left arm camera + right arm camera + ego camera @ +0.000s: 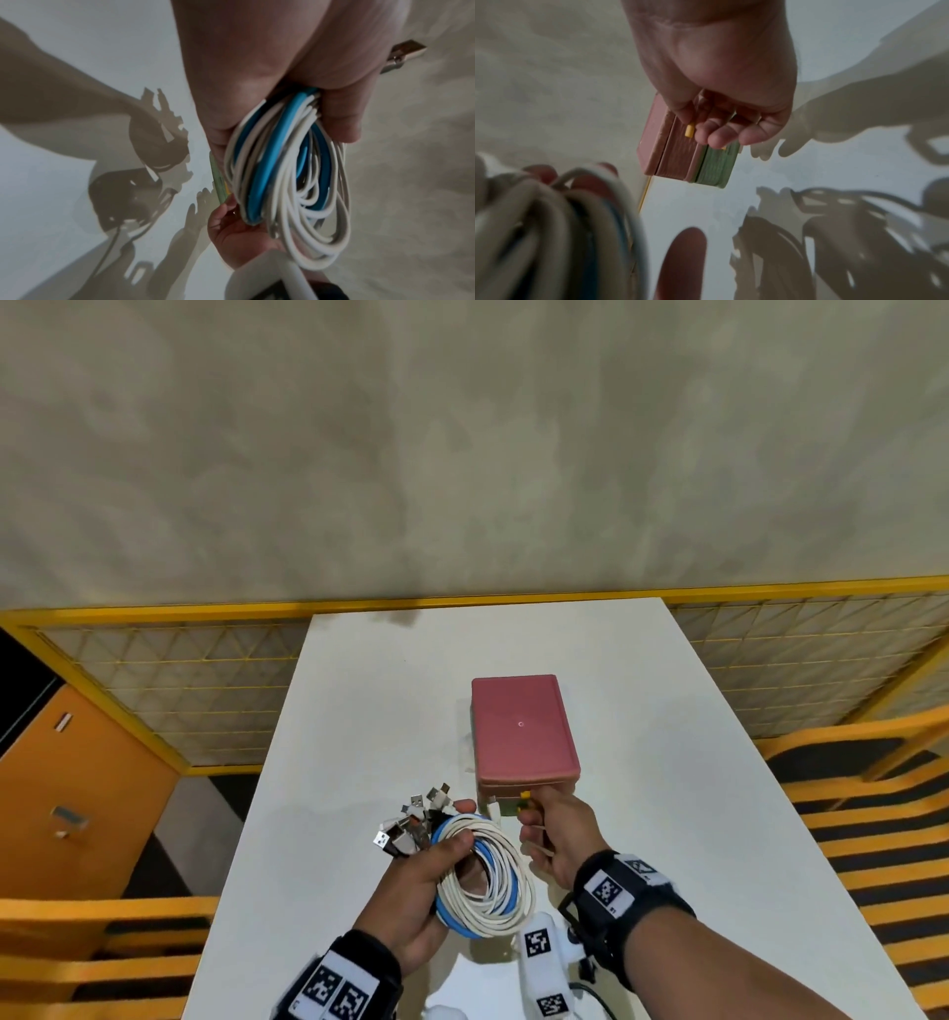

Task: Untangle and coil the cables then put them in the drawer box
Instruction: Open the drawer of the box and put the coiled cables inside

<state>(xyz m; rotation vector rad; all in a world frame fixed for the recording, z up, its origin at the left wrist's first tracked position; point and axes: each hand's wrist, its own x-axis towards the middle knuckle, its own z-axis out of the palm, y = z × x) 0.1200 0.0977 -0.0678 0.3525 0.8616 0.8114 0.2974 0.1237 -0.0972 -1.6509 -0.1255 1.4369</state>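
My left hand point(448, 846) grips a coil of white and blue cables point(493, 883) just above the table, with several USB plugs point(411, 819) sticking out to the left. The left wrist view shows the coil point(295, 182) hanging from that hand point(282, 60). A pink drawer box point(521, 726) stands mid-table beyond the coil. My right hand point(534, 809) is at its near face. In the right wrist view its thumb and fingers point(716, 134) pinch the small yellow drawer handle point(689, 130) on the box point(664, 146). A green drawer front point(717, 168) sits below.
The white table point(667, 762) runs to a yellow mesh fence point(169, 690) at its far end. An orange cabinet point(77, 788) stands at the left, and orange-and-black striped seats point(873, 814) flank the table. A white marker mount point(539, 958) lies at the near edge.
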